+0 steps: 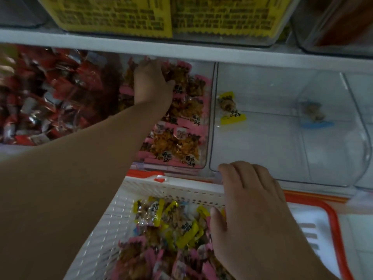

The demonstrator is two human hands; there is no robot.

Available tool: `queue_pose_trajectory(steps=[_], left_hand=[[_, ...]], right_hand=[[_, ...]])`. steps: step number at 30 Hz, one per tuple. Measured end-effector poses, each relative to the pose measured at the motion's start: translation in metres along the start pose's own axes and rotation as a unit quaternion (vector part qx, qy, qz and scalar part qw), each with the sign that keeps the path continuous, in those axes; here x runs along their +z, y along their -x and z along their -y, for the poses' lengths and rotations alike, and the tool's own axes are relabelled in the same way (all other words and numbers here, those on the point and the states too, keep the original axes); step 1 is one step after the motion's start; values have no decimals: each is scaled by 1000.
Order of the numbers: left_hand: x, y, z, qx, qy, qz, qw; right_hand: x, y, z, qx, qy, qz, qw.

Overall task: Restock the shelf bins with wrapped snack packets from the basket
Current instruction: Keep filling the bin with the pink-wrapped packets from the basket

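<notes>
A white slotted basket (171,185) sits low in view, holding pink-wrapped packets (145,257) and yellow-wrapped packets (187,229). My left hand (151,81) reaches deep into a clear shelf bin (207,118) filled with pink packets (181,142) and lies on the pile at its back. Its fingertips are blurred under the shelf above. My right hand (248,199) grips the basket's far right rim, thumb inside and fingers over the outside.
The clear bin (262,148) to the right holds one yellow packet (231,109); the one beyond holds a blue packet (314,116). A bin of red packets (50,93) stands left. Yellow packs (113,15) fill the upper shelf (242,53). An orange-rimmed tray (333,229) lies under the basket.
</notes>
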State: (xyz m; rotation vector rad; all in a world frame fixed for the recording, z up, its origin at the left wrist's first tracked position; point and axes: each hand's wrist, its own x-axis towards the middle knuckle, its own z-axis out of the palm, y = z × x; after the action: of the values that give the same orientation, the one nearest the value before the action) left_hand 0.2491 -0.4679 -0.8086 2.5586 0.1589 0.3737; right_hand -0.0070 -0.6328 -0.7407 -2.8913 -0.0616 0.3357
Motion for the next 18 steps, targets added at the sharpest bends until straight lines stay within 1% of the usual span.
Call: queue_pose_trajectory(steps=[4, 7, 9, 12, 15, 16, 18], left_hand=[[0, 4, 2, -8, 4, -8, 1000], [-5, 9, 4, -1, 9, 0, 1000], [-14, 18, 6, 10, 16, 11, 1000], [-41, 44, 8, 40, 40, 34, 998], [-84, 85, 6, 53, 40, 58, 996], [-99, 102, 8, 48, 34, 61, 996], [-127, 145, 14, 16, 18, 61, 998]], right_hand=[[2, -1, 1, 10, 8, 3, 1000], [-3, -3, 1, -3, 4, 56, 998], [-7, -3, -2, -17, -13, 71, 997], [-10, -4, -6, -25, -24, 72, 997], [-7, -1, -10, -23, -70, 39, 996], [-5, 2, -12, -23, -93, 15, 995], [-1, 9, -15, -56, -123, -55, 989]])
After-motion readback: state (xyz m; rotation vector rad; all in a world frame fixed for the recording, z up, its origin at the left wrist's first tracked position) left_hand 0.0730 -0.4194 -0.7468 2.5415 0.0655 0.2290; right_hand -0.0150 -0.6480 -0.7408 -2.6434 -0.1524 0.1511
